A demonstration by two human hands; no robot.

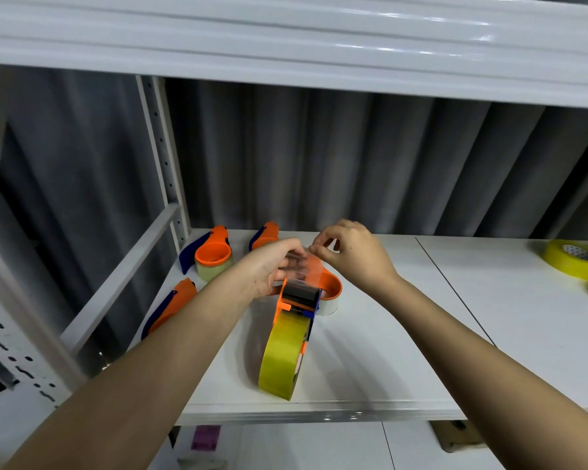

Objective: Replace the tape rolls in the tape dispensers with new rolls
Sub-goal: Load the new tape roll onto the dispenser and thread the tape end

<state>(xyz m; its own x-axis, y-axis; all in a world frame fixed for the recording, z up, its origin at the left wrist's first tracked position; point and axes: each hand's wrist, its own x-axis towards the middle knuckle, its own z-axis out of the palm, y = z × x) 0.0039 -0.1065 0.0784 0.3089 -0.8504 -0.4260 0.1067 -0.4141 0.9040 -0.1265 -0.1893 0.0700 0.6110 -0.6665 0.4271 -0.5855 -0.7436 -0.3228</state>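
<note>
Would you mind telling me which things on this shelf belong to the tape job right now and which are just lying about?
In use:
- dispenser with the yellow roll
- clear tape end, pinched by the right hand
- left hand, at the dispenser's head

Lying about:
- three other dispensers
- spare yellow rolls
- pink item on the shelf below

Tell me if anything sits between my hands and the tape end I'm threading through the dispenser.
Nothing visible does. The right hand already pinches the clear tape end above the dispenser, and the left hand grips the dispenser beside it. The other dispensers lie off to the left.
</note>
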